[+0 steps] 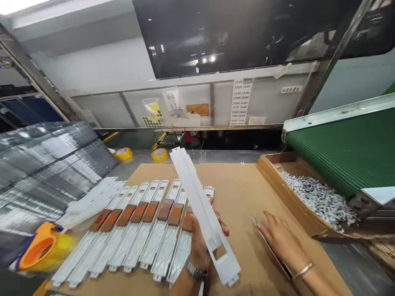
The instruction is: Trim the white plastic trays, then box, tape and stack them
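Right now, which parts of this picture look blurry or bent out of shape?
Head view: the orange tape dispenser at lower left is smeared; the clear plastic sheets glare; the frame posts lean outward at the edges. The white strip in the left hand stays fairly sharp.

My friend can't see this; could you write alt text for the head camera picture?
A person's left hand holds up a long white plastic strip over a row of similar strips on a cardboard sheet. The right hand rests on a thin flat piece beside a cardboard tray of small white parts.
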{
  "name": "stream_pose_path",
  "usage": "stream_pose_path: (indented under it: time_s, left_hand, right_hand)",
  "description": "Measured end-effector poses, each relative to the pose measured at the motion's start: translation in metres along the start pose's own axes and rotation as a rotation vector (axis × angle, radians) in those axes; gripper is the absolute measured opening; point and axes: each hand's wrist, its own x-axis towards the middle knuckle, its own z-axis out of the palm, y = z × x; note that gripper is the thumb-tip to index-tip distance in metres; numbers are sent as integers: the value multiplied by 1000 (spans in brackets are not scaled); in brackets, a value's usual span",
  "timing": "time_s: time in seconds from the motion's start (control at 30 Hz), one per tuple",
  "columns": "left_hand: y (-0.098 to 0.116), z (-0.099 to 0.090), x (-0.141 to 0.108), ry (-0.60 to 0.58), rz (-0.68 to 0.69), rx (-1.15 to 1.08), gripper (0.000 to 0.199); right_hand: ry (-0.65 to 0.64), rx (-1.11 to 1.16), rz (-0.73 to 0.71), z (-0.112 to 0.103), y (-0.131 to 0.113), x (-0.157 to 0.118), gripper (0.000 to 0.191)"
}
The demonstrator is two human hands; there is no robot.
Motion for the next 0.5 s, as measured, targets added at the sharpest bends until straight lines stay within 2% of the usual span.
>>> stream_pose_path:
  time_s: [0.1, 0.2, 0.33, 0.4, 0.5]
  left_hand:
    - [20, -2, 2, 129, -63, -210, 70]
    - [29, -6, 1, 162, -117, -358, 60]
    - [27, -19, -3, 61, -148, -548, 56]
    - [25, -25, -4, 1, -148, -639, 56]
    - [22, -31, -5, -28, -139, -711, 51]
  right_hand:
    - [-26, -67, 41, 39, 22, -44, 51]
    - [-27, -60, 77, 51, 22, -66, 47]
    - [-60, 78, 90, 38, -5, -87, 39]
    - [-122, 188, 73, 24, -32, -102, 31]
    - [-226, 412, 95, 3, -79, -122, 28]
